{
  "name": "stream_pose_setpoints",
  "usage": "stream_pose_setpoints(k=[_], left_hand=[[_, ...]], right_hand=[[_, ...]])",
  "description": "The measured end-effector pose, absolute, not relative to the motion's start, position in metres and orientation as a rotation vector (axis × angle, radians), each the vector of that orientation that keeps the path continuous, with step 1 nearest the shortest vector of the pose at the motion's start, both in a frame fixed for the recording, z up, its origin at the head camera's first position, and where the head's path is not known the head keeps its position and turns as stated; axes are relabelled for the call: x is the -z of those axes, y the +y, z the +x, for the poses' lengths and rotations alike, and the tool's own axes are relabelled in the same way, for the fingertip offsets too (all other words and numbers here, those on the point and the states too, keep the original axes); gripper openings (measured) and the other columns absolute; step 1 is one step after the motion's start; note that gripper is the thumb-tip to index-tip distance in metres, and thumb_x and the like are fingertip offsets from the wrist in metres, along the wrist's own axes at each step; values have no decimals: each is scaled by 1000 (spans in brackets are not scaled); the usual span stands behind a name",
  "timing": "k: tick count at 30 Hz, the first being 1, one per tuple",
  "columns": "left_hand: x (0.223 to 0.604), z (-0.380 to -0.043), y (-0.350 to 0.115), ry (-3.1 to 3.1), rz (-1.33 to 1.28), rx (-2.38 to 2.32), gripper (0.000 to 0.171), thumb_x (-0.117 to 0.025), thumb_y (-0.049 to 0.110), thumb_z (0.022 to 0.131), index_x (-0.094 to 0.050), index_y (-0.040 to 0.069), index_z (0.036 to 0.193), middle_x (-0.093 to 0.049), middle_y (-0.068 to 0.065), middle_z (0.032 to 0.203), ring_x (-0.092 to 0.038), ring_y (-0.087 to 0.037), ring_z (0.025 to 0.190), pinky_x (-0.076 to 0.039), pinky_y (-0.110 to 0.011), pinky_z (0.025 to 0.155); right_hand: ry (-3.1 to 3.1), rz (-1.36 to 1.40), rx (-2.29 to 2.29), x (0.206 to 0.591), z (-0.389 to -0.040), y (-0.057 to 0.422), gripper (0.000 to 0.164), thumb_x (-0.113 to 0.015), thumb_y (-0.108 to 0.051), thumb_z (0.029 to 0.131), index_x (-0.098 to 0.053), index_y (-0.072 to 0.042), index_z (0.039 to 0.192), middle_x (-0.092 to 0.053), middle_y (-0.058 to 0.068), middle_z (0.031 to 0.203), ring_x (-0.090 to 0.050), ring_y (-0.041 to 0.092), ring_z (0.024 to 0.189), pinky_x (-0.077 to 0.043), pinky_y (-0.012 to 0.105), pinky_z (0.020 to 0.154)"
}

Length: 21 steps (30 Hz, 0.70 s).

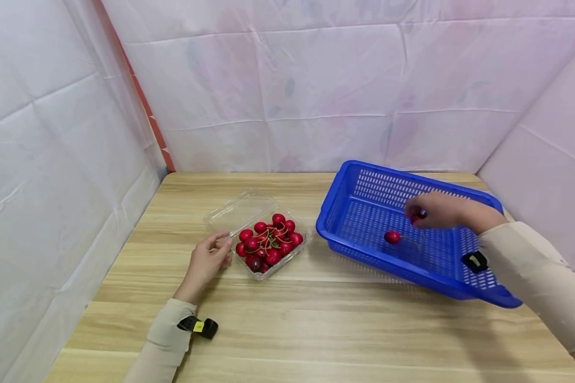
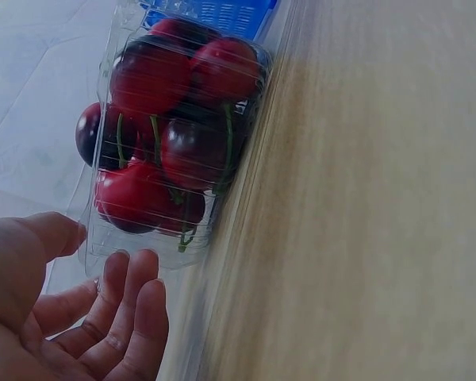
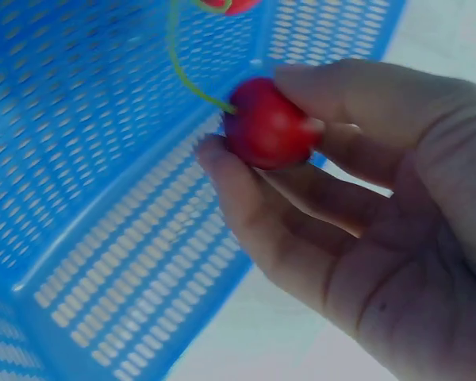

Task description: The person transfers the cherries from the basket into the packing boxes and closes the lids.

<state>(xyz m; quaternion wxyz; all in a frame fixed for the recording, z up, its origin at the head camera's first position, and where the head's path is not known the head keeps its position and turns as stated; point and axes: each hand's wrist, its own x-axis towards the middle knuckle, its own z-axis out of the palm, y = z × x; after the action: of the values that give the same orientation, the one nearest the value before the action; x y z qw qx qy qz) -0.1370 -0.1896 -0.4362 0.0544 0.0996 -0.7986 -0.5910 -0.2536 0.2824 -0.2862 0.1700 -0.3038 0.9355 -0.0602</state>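
Observation:
A clear plastic clamshell box [image 1: 307,237] stands with its lid [image 1: 241,210] folded back, filled with red cherries [image 1: 273,257] on green stems. My left hand [image 1: 211,258] holds the box's left edge; in the left wrist view the thumb [image 2: 62,236] lies at the rim, the fingers below it. Over the blue plastic basket [image 1: 333,213], my right hand [image 1: 436,209] pinches one cherry [image 3: 270,125] between thumb and fingertips, its stem hanging free. Another cherry [image 1: 392,237] lies on the basket floor.
Both containers rest on a light wooden table [image 1: 287,319], the basket to the right of the box. Pale cloth sheets [image 1: 316,90] rise behind the table and along both sides.

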Motion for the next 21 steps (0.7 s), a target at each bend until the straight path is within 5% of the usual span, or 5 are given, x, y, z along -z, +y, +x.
stream_pose_setpoints(k=[9, 21], left_hand=[[435, -137, -192, -2434, 301, 1794, 38, -59, 23, 96, -57, 5, 130, -65, -17, 94, -66, -18, 66, -58, -27, 58], [437, -137, -192, -2428, 300, 1797, 38, -59, 23, 96, -57, 4, 129, -66, -17, 93, -65, -16, 65, -58, -26, 57]], right_hand=[[2952, -903, 590, 260, -251, 241, 23, -63, -19, 93, -64, -4, 111, -65, 10, 97, -57, 20, 79, -51, 25, 63], [2807, -1109, 924, 258, -249, 134, 27, -62, -21, 94, -65, -2, 114, -68, 13, 103, -66, 24, 86, -55, 39, 76]])
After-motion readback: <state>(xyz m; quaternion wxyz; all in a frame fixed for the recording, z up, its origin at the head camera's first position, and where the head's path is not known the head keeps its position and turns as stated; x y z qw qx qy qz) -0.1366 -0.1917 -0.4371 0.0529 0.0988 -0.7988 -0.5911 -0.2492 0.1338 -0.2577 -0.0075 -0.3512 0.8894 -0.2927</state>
